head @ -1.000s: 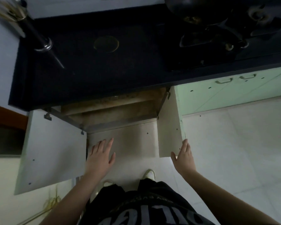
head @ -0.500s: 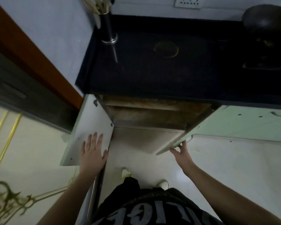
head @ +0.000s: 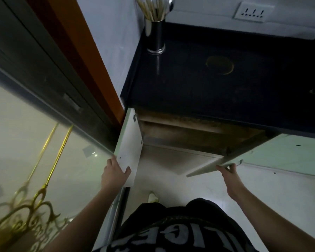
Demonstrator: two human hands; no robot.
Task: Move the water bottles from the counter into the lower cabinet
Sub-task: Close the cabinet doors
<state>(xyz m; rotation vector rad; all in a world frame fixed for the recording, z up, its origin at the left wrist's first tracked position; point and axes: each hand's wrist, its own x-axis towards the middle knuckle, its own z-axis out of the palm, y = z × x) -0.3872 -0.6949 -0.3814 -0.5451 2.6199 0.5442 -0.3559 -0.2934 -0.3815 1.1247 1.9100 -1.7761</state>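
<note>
The lower cabinet under the dark counter stands with both doors swung out. My left hand grips the outer edge of the left door, thumb on its inner face. My right hand holds the lower edge of the right door, fingers curled under it. The cabinet's inside is dim and brownish; its contents are hidden from this angle. No water bottles are in view on the counter.
A steel holder with chopsticks stands at the counter's back left corner. A wall socket sits behind. An orange door frame and a glass door with gold trim lie to the left. Pale floor tiles below.
My view has swung left and closer. The left hand has shifted from lying flat on the left door to gripping its edge. The right door has moved further inward with my right hand.
</note>
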